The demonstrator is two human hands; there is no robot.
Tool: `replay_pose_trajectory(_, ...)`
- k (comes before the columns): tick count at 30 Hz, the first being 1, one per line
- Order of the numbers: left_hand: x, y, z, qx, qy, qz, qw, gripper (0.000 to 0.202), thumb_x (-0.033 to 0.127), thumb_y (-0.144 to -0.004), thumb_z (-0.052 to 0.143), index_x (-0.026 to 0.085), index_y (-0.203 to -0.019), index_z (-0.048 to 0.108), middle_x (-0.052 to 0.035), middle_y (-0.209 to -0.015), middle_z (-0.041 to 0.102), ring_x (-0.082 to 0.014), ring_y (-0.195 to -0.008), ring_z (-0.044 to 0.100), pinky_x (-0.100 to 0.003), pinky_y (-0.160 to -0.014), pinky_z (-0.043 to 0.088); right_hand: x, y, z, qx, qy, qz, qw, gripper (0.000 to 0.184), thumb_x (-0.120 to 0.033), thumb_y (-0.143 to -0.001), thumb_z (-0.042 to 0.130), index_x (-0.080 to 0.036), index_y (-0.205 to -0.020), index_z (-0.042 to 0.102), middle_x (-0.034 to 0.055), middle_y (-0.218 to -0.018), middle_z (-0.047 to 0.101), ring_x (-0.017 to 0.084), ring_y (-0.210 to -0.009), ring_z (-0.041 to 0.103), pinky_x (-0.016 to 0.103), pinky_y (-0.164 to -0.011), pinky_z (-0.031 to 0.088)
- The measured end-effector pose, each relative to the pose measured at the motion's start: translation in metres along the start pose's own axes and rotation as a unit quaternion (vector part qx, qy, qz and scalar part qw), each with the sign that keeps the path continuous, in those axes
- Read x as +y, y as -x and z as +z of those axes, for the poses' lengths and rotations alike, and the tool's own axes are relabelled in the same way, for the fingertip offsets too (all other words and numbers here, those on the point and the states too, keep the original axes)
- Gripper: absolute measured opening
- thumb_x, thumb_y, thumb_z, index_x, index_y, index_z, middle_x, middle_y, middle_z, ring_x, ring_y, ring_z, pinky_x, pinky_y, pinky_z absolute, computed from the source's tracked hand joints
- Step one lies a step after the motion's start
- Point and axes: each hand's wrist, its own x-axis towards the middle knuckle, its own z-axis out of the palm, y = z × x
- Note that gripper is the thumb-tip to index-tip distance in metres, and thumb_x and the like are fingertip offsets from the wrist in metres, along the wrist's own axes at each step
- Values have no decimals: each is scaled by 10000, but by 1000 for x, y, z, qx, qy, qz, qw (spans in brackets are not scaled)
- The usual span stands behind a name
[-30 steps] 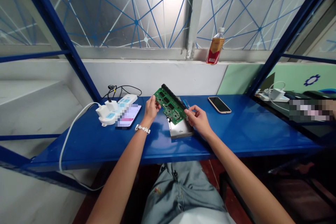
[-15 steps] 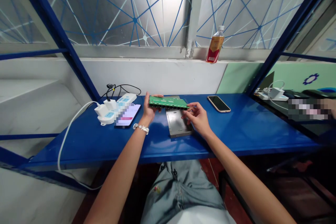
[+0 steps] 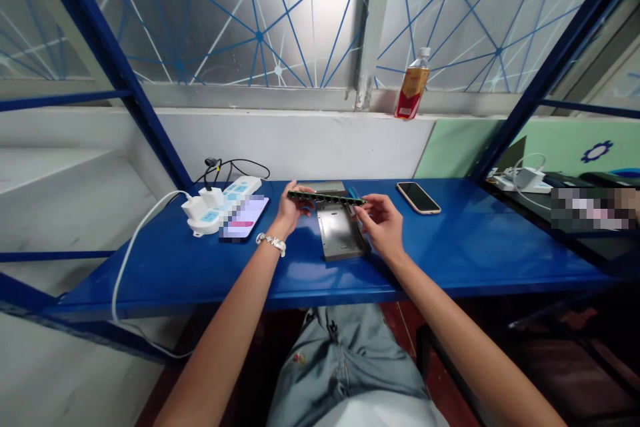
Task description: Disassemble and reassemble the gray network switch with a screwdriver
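A green circuit board (image 3: 326, 198) is held up above the desk, seen nearly edge-on, with a row of dark connectors along its near edge. My left hand (image 3: 291, 208) grips its left end, the fingers partly behind it. At the other end, my right hand (image 3: 381, 219) pinches the board's right corner between thumb and fingers. Under the board, a grey metal case (image 3: 342, 233) lies flat on the blue desk, its far part partly covered by the board. A blue object, too small to name, shows just behind the board near my right fingers.
A white power strip (image 3: 205, 219) with plugs and cables and a lit phone (image 3: 246, 219) lie on the left. Another phone (image 3: 419, 198) lies right of my hands. A drink bottle (image 3: 413, 87) stands on the window ledge. Blue metal posts (image 3: 150, 127) frame the blue desk (image 3: 450, 253).
Both hands have tilted the circuit board from showing its green face to nearly edge-on. The metal case stays in place beneath it.
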Motion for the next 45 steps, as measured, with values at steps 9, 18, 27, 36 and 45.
replay_pose_trajectory(9,2,0,-2,28,5,25,999,325,439,-814,488,178,-670,619,-36,-560,592,-175,-447,557,-263,-380,337,-9,0,0,-42,-49,47,997,350,-532,-854,724,-212,-969,641,60,-774,745,213,-689,738,257,-458,476)
replay_pose_trajectory(18,2,-3,-11,22,-3,49,999,331,443,-817,517,180,-642,617,-25,-636,553,-147,-488,512,-239,-384,317,-4,-4,-6,-119,-93,115,982,398,-529,-759,811,-196,-873,624,85,-772,778,236,-685,762,259,-470,507)
replay_pose_trajectory(27,4,-1,-10,20,-29,87,996,243,394,-749,560,185,-651,634,-20,-670,552,-127,-494,467,-244,-367,312,5,-3,-3,-78,-13,121,989,219,-330,-754,736,-218,-831,565,24,-667,724,181,-572,696,242,-479,493)
replay_pose_trajectory(36,-3,0,-7,-6,-100,175,979,231,376,-782,576,183,-674,644,-19,-665,528,-133,-480,485,-242,-364,330,11,-5,-6,-16,106,105,989,117,-211,-736,620,-230,-713,506,-30,-576,632,136,-459,605,223,-444,422)
replay_pose_trajectory(45,0,-6,-15,53,-27,94,994,250,380,-740,525,178,-617,606,10,-505,488,-112,-370,417,-221,-346,290,-4,-3,-3,-124,-85,106,983,257,-427,-804,727,-199,-874,630,56,-732,756,192,-599,717,240,-437,466)
